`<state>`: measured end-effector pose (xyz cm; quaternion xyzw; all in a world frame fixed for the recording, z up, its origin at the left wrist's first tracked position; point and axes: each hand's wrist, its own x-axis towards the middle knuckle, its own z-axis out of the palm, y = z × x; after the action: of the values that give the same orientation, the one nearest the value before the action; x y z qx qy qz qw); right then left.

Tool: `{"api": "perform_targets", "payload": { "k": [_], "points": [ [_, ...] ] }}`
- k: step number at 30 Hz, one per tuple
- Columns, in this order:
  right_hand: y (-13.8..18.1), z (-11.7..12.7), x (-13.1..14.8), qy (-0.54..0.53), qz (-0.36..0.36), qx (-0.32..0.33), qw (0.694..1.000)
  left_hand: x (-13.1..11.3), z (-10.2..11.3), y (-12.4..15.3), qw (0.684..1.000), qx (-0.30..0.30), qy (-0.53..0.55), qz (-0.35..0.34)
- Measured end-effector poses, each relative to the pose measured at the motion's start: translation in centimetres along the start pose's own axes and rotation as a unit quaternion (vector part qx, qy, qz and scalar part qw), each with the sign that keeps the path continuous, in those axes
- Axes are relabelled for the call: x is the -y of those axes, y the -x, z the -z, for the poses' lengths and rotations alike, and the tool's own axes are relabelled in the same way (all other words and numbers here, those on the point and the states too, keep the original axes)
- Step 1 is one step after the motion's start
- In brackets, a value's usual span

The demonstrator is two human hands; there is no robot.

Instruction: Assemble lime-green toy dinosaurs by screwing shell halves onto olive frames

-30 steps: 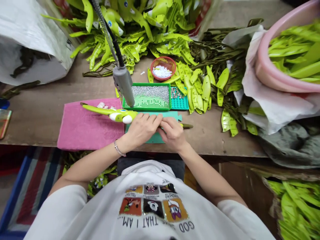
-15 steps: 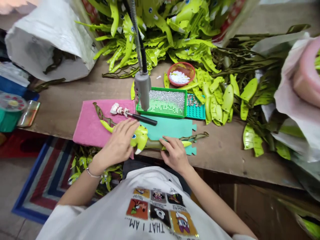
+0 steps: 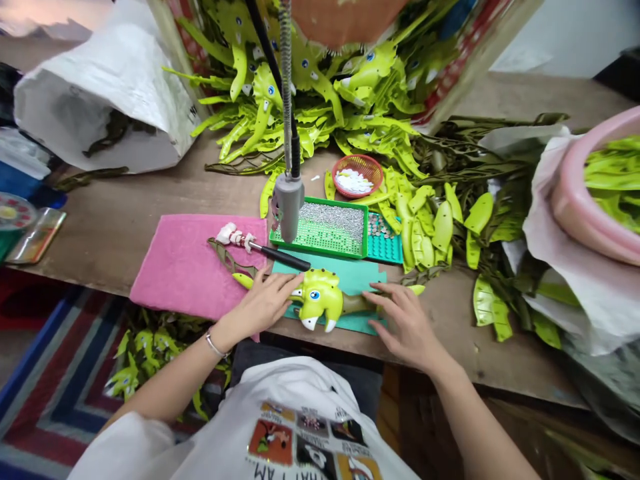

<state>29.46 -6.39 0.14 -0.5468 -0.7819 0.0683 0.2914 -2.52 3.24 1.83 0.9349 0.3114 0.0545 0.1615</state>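
A lime-green plastic dinosaur head (image 3: 320,300) with a blue eye and white horn tips lies on the turquoise foam mat (image 3: 367,272). An olive strip (image 3: 354,305) runs out from it toward the right. My left hand (image 3: 263,301) grips the left side of the dinosaur head, its fingers bent over it; a lime tip and olive strip stick out beyond the hand. At the strip's right end, my right hand (image 3: 407,320) rests with thumb and fingers apart. Beyond my left hand lies a black-handled tool (image 3: 285,257) with white wrapping on its shaft.
A pink cloth (image 3: 185,267) lies on the left. Behind the mat stand a green tray (image 3: 367,233) of small metal pieces and a red basket (image 3: 380,175) of white pieces. A grey device (image 3: 289,207) hangs overhead. Lime parts (image 3: 443,227) lie at right, near a pink basin (image 3: 570,173).
The dinosaur head has shifted right along the mat with both hands, and more of it shows. My right hand's fingers have spread apart. The camera view has also moved.
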Motion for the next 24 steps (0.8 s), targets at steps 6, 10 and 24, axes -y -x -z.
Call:
{"api": "perform_targets", "payload": {
  "k": [6, 10, 24],
  "points": [
    [-8.3, -1.5, -2.6, -0.035, -0.001, -0.042, 0.998, -1.2, 2.0, -2.3, 0.974, -0.074, 0.215, 0.022],
    [-15.4, -6.1, -5.0, -0.031, 0.059, 0.046, 0.997, -3.3, 1.8, -5.3, 0.918, -0.069, 0.382, 0.077],
    [-19.8, -8.9, -7.2, 0.002, 0.050, 0.088, 0.995, -3.1, 0.3, -13.1, 0.564, -0.154, 0.739, 0.336]
  ]
}}
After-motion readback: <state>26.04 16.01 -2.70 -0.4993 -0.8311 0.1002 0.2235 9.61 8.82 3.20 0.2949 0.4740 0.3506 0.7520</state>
